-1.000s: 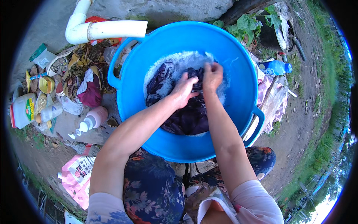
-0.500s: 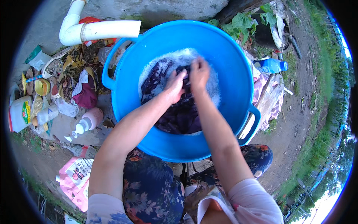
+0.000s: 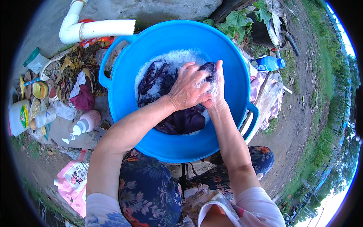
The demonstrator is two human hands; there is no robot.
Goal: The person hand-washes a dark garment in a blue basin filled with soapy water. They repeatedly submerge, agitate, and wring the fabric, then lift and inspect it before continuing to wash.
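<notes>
A dark purple wet garment (image 3: 185,122) lies bunched in sudsy water at the bottom of a large blue tub (image 3: 231,94). One fold of it rises between my hands. My left hand (image 3: 190,86) presses on that fold from the left, knuckles up and fingers bent over the cloth. Opposite it, my right hand (image 3: 217,89) cups the same fold, palm turned inward and wet with foam. The two hands meet at the heel of the right palm. White foam (image 3: 179,56) rings the garment, and some cloth is hidden under my left hand.
A white drainpipe (image 3: 107,28) ends above the tub's far left rim. To the left lie a pink pump bottle (image 3: 90,119), a white jug (image 3: 18,118) and piled rags. A blue bottle (image 3: 267,64) lies on the right, by a pale cloth (image 3: 272,96). A pink bag (image 3: 72,185) is near-left.
My hands have shifted slightly right and come together around a raised fold of the garment. The left hand now covers more of it, and the right palm has turned inward.
</notes>
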